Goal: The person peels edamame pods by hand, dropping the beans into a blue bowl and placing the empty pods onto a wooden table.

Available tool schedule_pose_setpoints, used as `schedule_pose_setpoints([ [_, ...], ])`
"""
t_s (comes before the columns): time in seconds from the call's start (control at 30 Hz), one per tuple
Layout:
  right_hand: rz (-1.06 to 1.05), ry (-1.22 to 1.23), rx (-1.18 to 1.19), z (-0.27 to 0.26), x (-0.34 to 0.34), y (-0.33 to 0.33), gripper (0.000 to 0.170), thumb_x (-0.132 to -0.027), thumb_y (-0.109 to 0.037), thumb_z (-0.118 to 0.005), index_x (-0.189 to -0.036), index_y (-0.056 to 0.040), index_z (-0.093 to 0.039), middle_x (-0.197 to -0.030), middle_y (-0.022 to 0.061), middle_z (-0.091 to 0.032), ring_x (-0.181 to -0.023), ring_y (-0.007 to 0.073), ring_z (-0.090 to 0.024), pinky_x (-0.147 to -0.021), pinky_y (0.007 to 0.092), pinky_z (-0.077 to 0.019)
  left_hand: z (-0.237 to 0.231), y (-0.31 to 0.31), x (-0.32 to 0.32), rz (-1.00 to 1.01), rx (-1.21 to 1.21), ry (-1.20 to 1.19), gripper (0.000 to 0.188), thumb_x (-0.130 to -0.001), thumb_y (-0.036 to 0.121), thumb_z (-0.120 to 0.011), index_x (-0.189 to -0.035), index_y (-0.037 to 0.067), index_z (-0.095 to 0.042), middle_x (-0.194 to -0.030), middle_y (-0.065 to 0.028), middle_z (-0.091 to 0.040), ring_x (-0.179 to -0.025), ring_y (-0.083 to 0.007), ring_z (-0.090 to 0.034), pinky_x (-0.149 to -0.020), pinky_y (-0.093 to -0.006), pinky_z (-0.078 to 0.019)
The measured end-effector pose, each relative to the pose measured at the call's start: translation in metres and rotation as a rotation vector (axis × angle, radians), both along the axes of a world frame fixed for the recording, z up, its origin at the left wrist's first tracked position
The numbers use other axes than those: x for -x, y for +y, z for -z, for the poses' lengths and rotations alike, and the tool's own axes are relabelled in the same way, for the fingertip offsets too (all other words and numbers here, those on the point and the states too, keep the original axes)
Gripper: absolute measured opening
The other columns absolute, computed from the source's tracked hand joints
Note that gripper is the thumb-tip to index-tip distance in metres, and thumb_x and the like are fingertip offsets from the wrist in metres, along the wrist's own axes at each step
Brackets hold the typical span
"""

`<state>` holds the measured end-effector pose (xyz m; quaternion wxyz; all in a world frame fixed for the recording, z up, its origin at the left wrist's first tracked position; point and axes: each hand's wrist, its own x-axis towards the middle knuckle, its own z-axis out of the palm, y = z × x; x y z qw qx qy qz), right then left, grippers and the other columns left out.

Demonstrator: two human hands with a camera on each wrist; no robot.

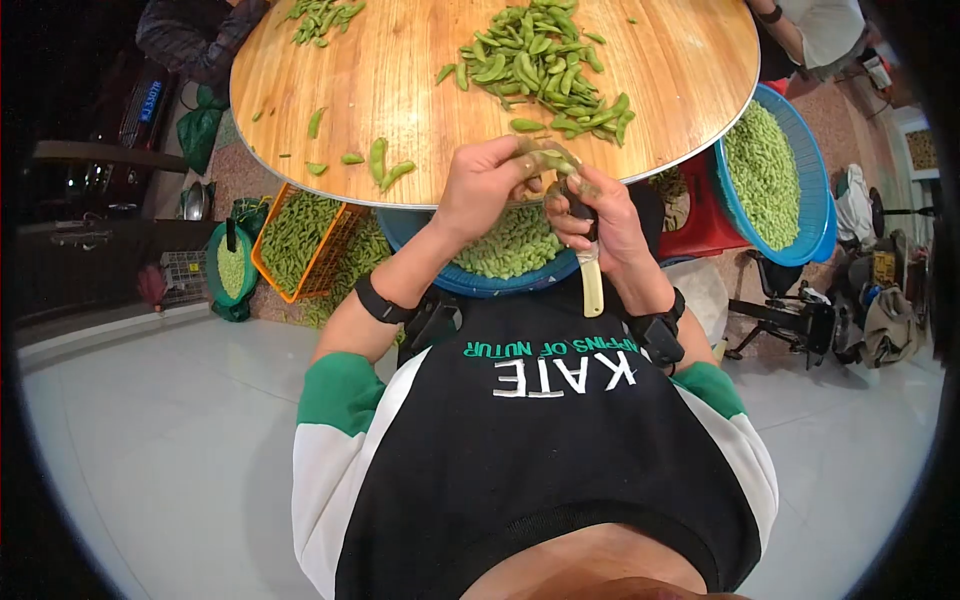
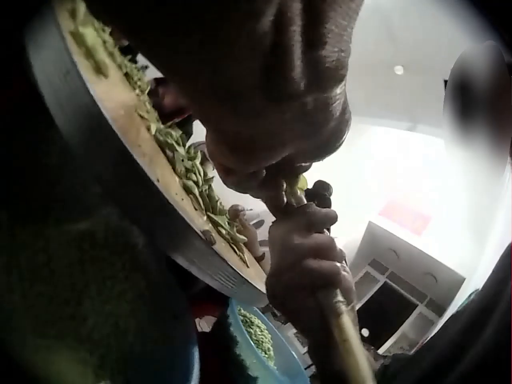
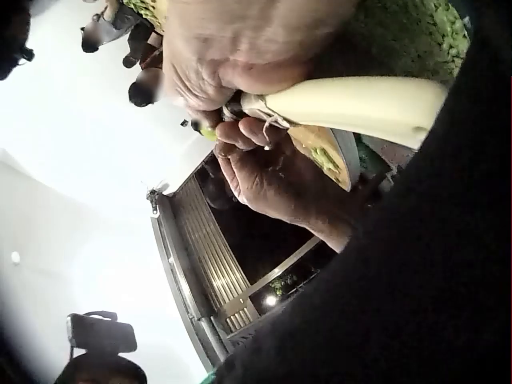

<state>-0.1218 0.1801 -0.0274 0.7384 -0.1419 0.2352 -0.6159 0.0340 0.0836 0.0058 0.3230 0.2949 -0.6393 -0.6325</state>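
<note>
Both hands meet over the near edge of the round wooden table. The left hand pinches a green pod between thumb and fingers. Curled round a tool with a pale handle, the right hand has its thumb and fingertips against the pod. The handle points back toward the chest; the tool's front end is hidden in the fingers. In the right wrist view the cream handle sticks out under the palm. A large heap of pods lies beyond the hands.
Below the hands stands a blue basin of shelled beans. An orange crate of pods is at the left, a blue tub of beans at the right beside a red stool. Other people sit across the table.
</note>
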Motion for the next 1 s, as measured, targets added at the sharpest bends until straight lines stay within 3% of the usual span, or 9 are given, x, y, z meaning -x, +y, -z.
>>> schedule_pose_setpoints([
  [0.07,0.041,0.187,0.022,-0.005,-0.002,0.001,0.022,-0.094,-0.011,-0.052,-0.113,-0.0023,-0.054,-0.083,0.0083,-0.057,-0.052,0.0067,-0.042,-0.041,0.0178,-0.0326,-0.001,0.000,0.000,0.057,-0.316,0.056,0.013,-0.091,0.008,-0.057,-0.085,-0.003,-0.060,-0.068,0.0020,-0.059,-0.057,-0.0022,-0.047,-0.050,-0.0196,-0.0389],
  [0.2,0.171,0.793,0.081,-0.005,-0.006,0.000,0.021,-0.092,-0.010,-0.055,-0.110,-0.0008,-0.059,-0.079,0.0019,-0.060,-0.054,0.0043,-0.048,-0.044,0.0185,-0.0349,0.021,0.009,0.002,-0.019,0.100,-0.226,0.013,-0.091,0.008,-0.056,-0.087,-0.003,-0.060,-0.068,0.0007,-0.057,-0.061,-0.0038,-0.049,-0.053,-0.0211,-0.0404],
  [0.27,0.215,0.862,0.059,-0.008,-0.011,-0.002,0.021,-0.090,-0.008,-0.058,-0.109,0.0000,-0.058,-0.078,0.0004,-0.061,-0.057,0.0035,-0.048,-0.048,0.0193,-0.0374,0.025,0.011,0.001,-0.033,0.320,-0.291,0.015,-0.087,0.010,-0.057,-0.084,-0.004,-0.059,-0.066,-0.0144,-0.059,-0.061,-0.0145,-0.059,-0.055,-0.0340,-0.0448],
  [0.33,0.447,1.159,0.263,0.000,-0.015,-0.005,0.020,-0.089,-0.009,-0.059,-0.107,0.0003,-0.058,-0.077,0.0002,-0.061,-0.059,0.0041,-0.049,-0.051,0.0209,-0.0403,0.020,0.013,0.000,-0.020,0.337,-0.279,0.014,-0.087,0.010,-0.058,-0.083,-0.004,-0.058,-0.065,-0.0152,-0.057,-0.061,-0.0148,-0.060,-0.055,-0.0341,-0.0442],
  [0.57,0.288,1.055,0.060,-0.004,-0.005,-0.004,0.013,-0.087,-0.007,-0.057,-0.097,0.0008,-0.057,-0.074,0.0015,-0.059,-0.057,0.0051,-0.049,-0.049,0.0219,-0.0402,0.008,0.026,-0.008,0.047,0.067,-0.046,0.016,-0.085,-0.001,-0.059,-0.101,-0.003,-0.058,-0.078,-0.0058,-0.062,-0.068,-0.0105,-0.059,-0.058,-0.0285,-0.0450],
  [0.67,0.136,0.556,-0.009,-0.006,-0.002,-0.006,0.010,-0.086,-0.007,-0.057,-0.093,-0.0001,-0.058,-0.071,0.0021,-0.056,-0.051,0.0062,-0.047,-0.043,0.0215,-0.0369,0.011,0.029,-0.005,0.039,-0.080,0.248,0.025,-0.085,-0.003,-0.059,-0.110,-0.003,-0.056,-0.094,-0.0043,-0.062,-0.077,-0.0094,-0.057,-0.066,-0.0246,-0.0456],
  [0.83,0.029,0.335,-0.100,-0.013,-0.005,-0.007,0.011,-0.087,-0.009,-0.055,-0.093,-0.0003,-0.059,-0.069,0.0036,-0.055,-0.047,0.0072,-0.045,-0.038,0.0207,-0.0339,0.020,0.015,-0.021,0.145,0.119,0.074,0.023,-0.086,-0.004,-0.057,-0.109,-0.003,-0.057,-0.105,-0.0061,-0.059,-0.092,-0.0116,-0.059,-0.078,-0.0245,-0.0481],
  [0.87,0.032,0.335,-0.099,-0.013,-0.005,-0.007,0.011,-0.087,-0.009,-0.055,-0.093,-0.0003,-0.059,-0.069,0.0036,-0.055,-0.047,0.0072,-0.045,-0.038,0.0207,-0.0339,0.023,0.013,-0.022,0.136,0.340,-0.006,0.022,-0.086,-0.004,-0.057,-0.108,-0.003,-0.057,-0.106,-0.0059,-0.059,-0.095,-0.0122,-0.059,-0.080,-0.0251,-0.0489],
  [1.0,-0.041,0.665,0.006,-0.005,-0.002,-0.003,0.018,-0.090,-0.010,-0.052,-0.103,-0.0002,-0.058,-0.073,0.0035,-0.057,-0.049,0.0066,-0.046,-0.041,0.0208,-0.0353,0.016,0.012,-0.020,0.067,0.139,0.078,0.017,-0.088,-0.004,-0.055,-0.104,-0.003,-0.058,-0.108,-0.0057,-0.058,-0.092,-0.0104,-0.059,-0.074,-0.0234,-0.0486],
])
